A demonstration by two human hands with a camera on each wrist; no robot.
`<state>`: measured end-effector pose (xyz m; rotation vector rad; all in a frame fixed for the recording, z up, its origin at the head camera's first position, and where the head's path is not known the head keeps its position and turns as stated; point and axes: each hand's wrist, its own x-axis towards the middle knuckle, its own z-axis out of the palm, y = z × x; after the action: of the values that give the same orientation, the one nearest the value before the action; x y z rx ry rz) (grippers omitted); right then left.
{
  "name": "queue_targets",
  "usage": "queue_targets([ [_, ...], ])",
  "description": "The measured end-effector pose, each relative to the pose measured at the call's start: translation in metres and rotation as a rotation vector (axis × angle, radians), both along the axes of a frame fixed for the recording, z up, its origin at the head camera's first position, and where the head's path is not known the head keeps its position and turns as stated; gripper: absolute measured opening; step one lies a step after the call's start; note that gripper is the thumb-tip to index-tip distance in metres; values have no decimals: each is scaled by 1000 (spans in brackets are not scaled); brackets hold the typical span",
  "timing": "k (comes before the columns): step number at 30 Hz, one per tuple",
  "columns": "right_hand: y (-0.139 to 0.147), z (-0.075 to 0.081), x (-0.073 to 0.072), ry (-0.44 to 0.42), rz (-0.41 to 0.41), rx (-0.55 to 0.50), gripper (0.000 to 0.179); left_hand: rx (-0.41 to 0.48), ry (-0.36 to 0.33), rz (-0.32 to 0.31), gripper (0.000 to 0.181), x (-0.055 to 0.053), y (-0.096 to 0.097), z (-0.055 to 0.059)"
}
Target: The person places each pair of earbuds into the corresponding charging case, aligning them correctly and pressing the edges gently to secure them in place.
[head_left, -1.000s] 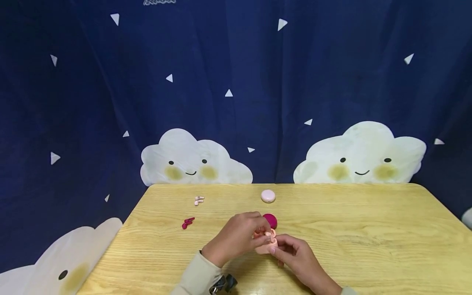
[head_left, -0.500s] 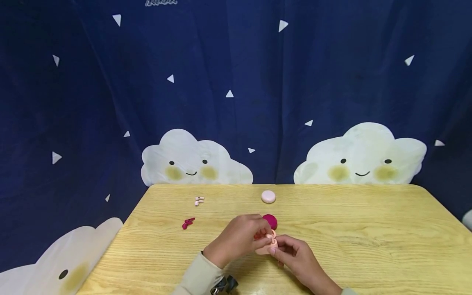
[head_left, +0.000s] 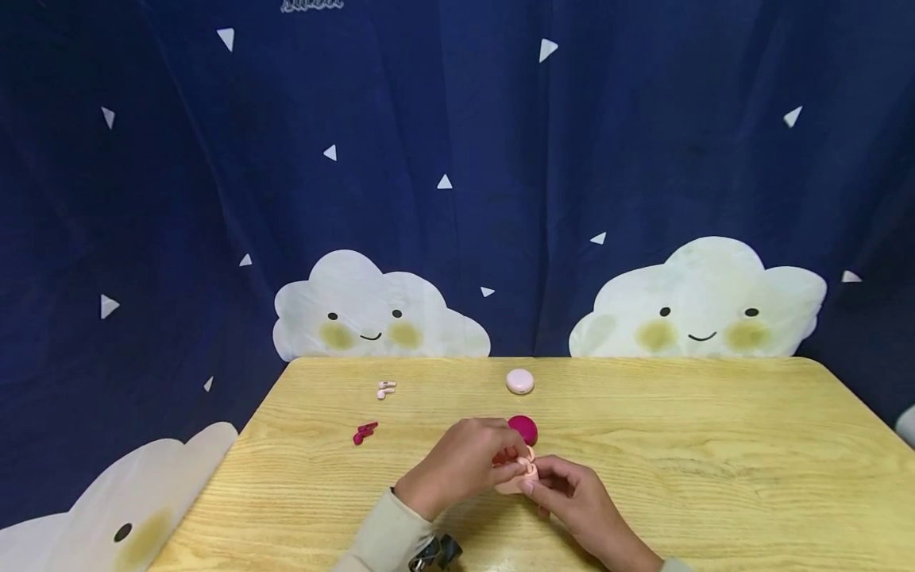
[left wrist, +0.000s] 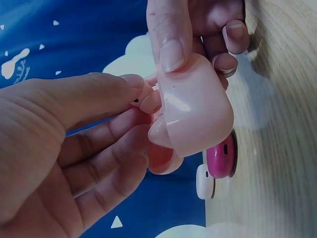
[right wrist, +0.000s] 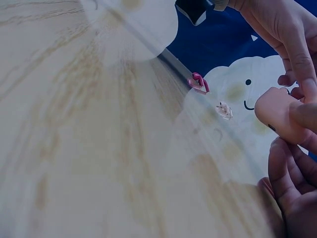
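Note:
My right hand [head_left: 582, 508] grips a peach earbud case [left wrist: 200, 106], its thumb on the case's front. The case's lid [left wrist: 166, 162] is flipped open. Between thumb and fingertips, my left hand [head_left: 461, 465] pinches a peach earbud [left wrist: 147, 99] right at the case's opening. A second peach earbud [left wrist: 159, 133] sits in the case beside it, its rounded head sticking out. In the right wrist view the underside of the case shows a dark port, and fingers hide its opening.
Just beyond the hands lies a magenta round-topped case [head_left: 524, 430], with a pale pink case [head_left: 519, 381] farther back. To the left on the wooden table [head_left: 715, 453] are magenta earbuds [head_left: 365, 432] and pale pink earbuds [head_left: 386, 389]. A dark blue curtain [head_left: 500, 159] hangs behind.
My left fingertips have shifted slightly, bringing the pinched earbud closer in against the case. My right hand and the case stay in place.

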<state>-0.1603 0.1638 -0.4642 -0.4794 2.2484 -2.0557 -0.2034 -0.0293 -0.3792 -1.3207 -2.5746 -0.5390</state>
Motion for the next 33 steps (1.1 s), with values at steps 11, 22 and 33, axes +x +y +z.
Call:
queue_targets([
  [11, 0, -1, 0, 38, 2, -7, 23, -2, -3, -21, 5, -1, 1, -1],
  [22, 0, -1, 1, 21, 1, 2, 23, -10, -16, -19, 4, -1, 1, -3],
  [33, 0, -2, 0, 36, 15, -2, 23, -9, 18, -35, 6, 0, 0, -2],
])
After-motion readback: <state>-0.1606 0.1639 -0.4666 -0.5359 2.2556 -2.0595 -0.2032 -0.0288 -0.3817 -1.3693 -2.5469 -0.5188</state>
